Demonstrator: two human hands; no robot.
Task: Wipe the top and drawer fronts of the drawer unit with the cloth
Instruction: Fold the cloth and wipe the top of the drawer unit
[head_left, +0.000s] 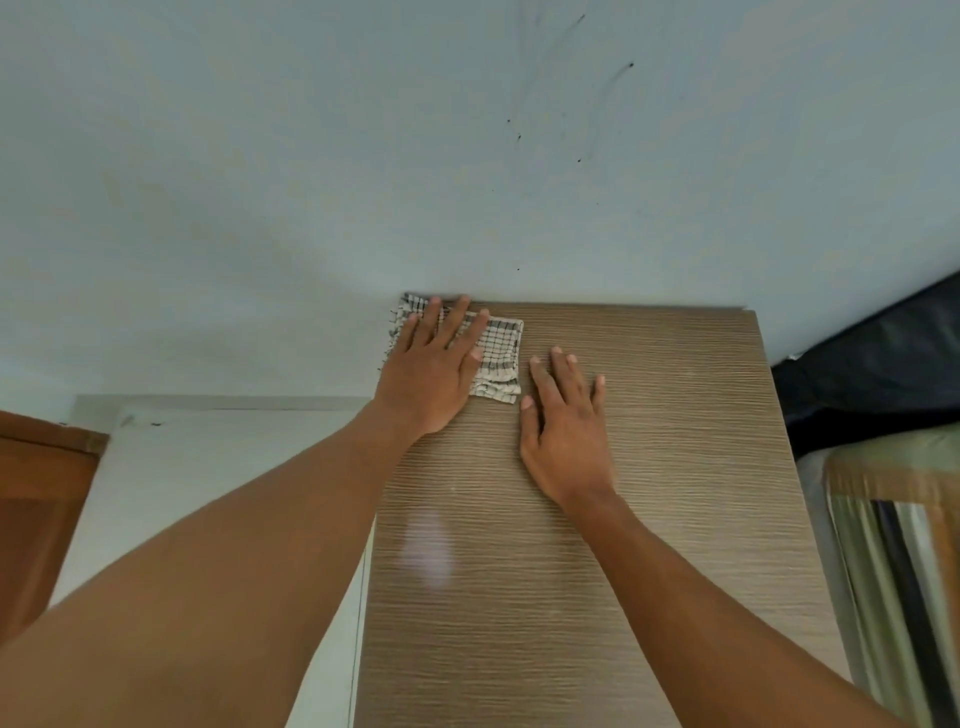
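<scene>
Head view: left hand (434, 371), fingers straight, presses the folded checked cloth (496, 358) flat on the far-left corner of the drawer unit top (649, 467) while right hand (563, 431) rests flat, holding nothing, just beside it; top-wiping underway, next likely a sweep rightward; drawer fronts out of view.

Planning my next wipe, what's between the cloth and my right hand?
Only a narrow strip of bare wooden top, as the head view shows. The right hand lies flat beside the cloth.
</scene>
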